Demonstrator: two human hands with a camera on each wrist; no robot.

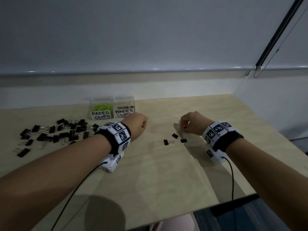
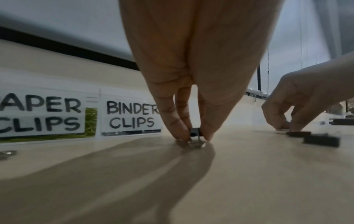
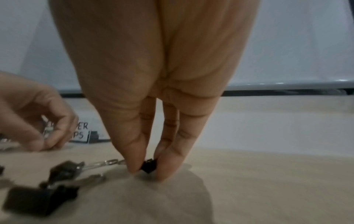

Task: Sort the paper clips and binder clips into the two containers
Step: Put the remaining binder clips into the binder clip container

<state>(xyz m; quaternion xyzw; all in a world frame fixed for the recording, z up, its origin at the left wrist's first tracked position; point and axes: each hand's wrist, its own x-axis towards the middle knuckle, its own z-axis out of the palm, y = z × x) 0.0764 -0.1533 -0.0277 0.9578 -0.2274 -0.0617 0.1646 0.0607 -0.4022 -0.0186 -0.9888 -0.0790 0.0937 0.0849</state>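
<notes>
Two clear containers stand side by side at the back: one labelled PAPER CLIPS [image 1: 101,115] with green clips inside, one labelled BINDER CLIPS [image 1: 124,112]. My left hand [image 2: 196,138] is just right of the binder container and pinches a small black binder clip [image 2: 195,133] against the table. In the head view its fingertips are hidden behind the left hand [image 1: 141,124] itself. My right hand [image 3: 147,172] pinches another black binder clip [image 3: 149,166] on the table. Three loose binder clips [image 1: 175,135] lie just left of the right hand [image 1: 185,127].
A spread of several black binder clips [image 1: 55,132] covers the left side of the wooden table [image 1: 166,180]. A low wall ledge runs behind the containers. The table's right edge meets a white wall, and a blind cord [image 1: 257,72] hangs at the far right.
</notes>
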